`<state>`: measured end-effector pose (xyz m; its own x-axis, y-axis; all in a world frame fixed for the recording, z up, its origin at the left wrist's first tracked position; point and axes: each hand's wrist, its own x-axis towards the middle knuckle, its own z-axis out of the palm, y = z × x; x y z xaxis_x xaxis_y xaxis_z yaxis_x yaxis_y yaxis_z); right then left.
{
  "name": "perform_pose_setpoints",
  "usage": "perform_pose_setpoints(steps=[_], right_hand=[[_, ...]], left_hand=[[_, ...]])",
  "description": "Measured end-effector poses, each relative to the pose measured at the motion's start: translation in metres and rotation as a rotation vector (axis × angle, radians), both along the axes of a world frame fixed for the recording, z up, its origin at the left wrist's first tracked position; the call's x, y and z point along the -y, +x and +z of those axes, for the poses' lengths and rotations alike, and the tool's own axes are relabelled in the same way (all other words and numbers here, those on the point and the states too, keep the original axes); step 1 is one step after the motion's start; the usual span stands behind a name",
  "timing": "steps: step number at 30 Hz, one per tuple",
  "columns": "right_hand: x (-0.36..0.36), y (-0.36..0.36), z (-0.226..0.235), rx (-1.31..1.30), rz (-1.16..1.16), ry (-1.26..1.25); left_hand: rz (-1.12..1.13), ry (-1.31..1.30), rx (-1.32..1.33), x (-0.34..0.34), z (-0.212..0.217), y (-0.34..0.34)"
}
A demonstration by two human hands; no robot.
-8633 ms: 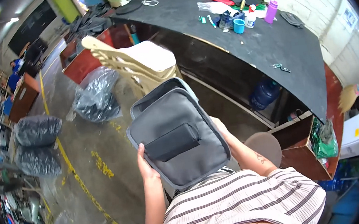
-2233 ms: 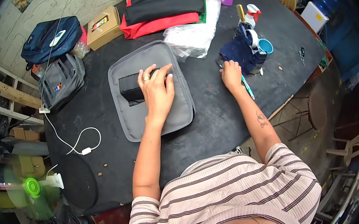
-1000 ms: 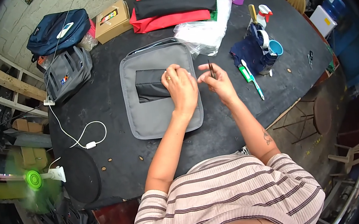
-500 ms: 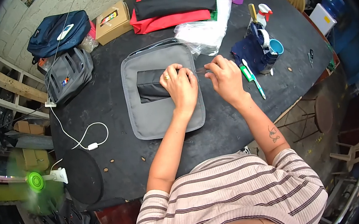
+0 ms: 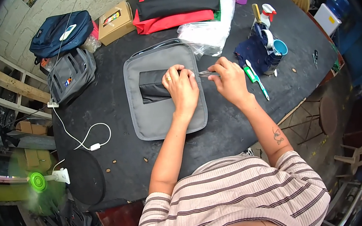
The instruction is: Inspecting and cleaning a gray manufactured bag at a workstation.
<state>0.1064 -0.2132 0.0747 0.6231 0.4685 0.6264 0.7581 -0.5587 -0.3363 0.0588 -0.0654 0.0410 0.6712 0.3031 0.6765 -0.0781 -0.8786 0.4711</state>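
A grey, rounded-rectangular fabric bag (image 5: 159, 117) lies flat in front of me, with a black rectangular panel (image 5: 155, 85) framed in its upper middle. My left hand (image 5: 180, 88), a ring on one finger, rests on the bag's right part. Its fingers curl down and pinch the fabric beside the panel. Just off the bag's right edge, my right hand (image 5: 231, 79) grips a small silvery pointed blade (image 5: 204, 73) between thumb and fingers. The tip points left and reaches the bag's edge. My palm hides the rest of that tool.
A second grey bag (image 5: 71, 78), a navy backpack (image 5: 60, 35) and a cardboard box (image 5: 115, 23) stand far left. Folded black and red fabric (image 5: 176, 1) lies at the back. Right of me are a toothbrush (image 5: 259, 85), a blue cup (image 5: 280, 47) and a spray bottle (image 5: 267, 13).
The right hand's fingers have turned slightly, and the silvery blade shows more plainly at the bag's edge. My left hand keeps its place on the bag.
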Motion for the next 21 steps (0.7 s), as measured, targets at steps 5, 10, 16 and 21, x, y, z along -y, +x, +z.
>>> perform_pose_setpoints(steps=[5,10,16,21], right_hand=[[-0.003,0.003,-0.006,0.065,0.059,-0.011],[-0.002,0.002,-0.003,0.093,0.041,0.005],[-0.006,-0.007,0.008,0.157,0.06,-0.113],[-0.015,-0.007,0.001,0.174,0.013,-0.13]], left_hand=[[-0.016,0.015,-0.009,0.003,0.002,0.0],[-0.055,-0.18,0.054,-0.002,0.004,-0.002],[-0.083,-0.175,0.014,-0.005,0.005,-0.004],[-0.089,-0.177,-0.001,-0.007,0.005,-0.007]])
